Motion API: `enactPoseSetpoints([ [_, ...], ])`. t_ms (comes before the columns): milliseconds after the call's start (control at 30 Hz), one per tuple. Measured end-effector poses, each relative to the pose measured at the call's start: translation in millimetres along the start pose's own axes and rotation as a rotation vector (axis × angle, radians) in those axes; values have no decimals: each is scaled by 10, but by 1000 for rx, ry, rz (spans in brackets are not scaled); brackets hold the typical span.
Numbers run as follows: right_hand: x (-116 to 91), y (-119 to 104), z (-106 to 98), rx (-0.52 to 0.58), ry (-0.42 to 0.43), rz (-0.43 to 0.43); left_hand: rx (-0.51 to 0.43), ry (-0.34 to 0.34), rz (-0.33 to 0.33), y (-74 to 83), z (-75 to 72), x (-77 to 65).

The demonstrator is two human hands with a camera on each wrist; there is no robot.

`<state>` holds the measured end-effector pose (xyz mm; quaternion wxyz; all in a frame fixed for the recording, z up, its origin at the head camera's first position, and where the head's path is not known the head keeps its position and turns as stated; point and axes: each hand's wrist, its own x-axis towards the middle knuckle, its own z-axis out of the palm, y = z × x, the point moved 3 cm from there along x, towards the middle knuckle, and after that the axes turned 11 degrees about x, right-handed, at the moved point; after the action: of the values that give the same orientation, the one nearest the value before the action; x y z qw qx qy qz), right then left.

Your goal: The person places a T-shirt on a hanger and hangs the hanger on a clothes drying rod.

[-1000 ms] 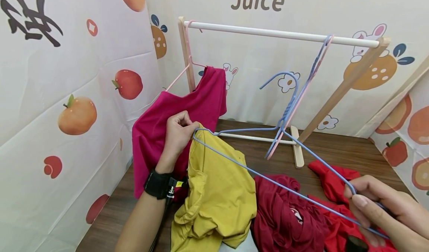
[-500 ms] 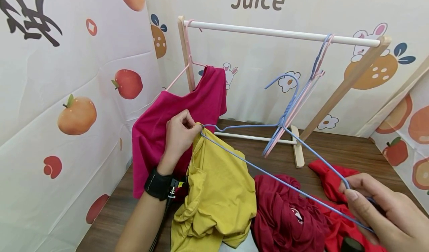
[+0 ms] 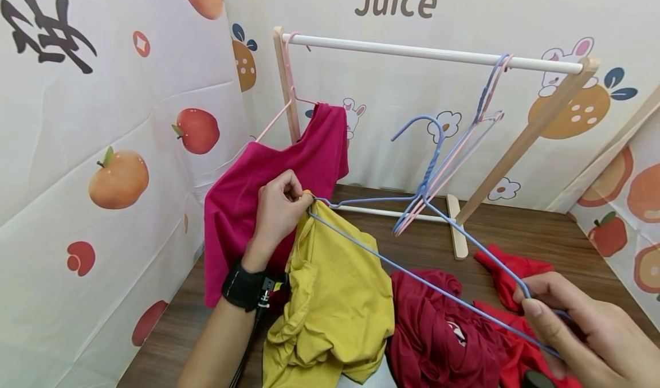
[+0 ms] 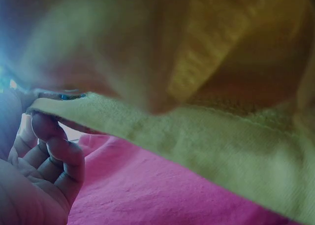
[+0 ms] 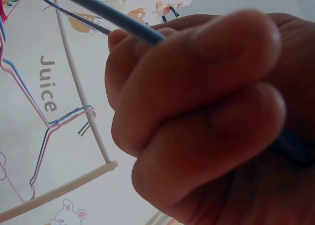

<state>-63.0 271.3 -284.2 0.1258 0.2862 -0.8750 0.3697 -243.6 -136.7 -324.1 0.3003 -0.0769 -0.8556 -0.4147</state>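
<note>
In the head view my left hand pinches the upper edge of a yellow garment, which hangs down onto the table in folds. My right hand grips the right end of a blue wire hanger, its hook pointing up and left. The hanger's left end meets the yellow edge at my left fingertips and its very tip is hidden there. In the left wrist view the yellow cloth stretches from the pinching fingers. Curled fingers wrap the blue wire in the right wrist view.
Behind stands a rack with a white rail. A magenta shirt hangs at its left on a pink hanger; blue and pink hangers hang at its right. Dark red and bright red garments lie on the table.
My right hand has shifted left with the blue hanger. The hanger's left end, in plain sight earlier, is now partly covered at the yellow edge. My left hand has barely moved.
</note>
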Motion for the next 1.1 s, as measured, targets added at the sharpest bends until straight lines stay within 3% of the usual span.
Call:
enactPoseSetpoints([
  [300, 19, -88, 47, -47, 14, -41, -18, -38, 84, 104, 31, -48],
  [633, 66, -132, 88, -72, -46, -29, -69, -97, 182, 296, 46, -126],
  [800, 63, -132, 86, -96, -51, 23, -89, -109, 202, 355, 36, -147],
  [1100, 110, -90, 114, -115, -89, 0, -140, -124, 244, 432, 36, -184],
])
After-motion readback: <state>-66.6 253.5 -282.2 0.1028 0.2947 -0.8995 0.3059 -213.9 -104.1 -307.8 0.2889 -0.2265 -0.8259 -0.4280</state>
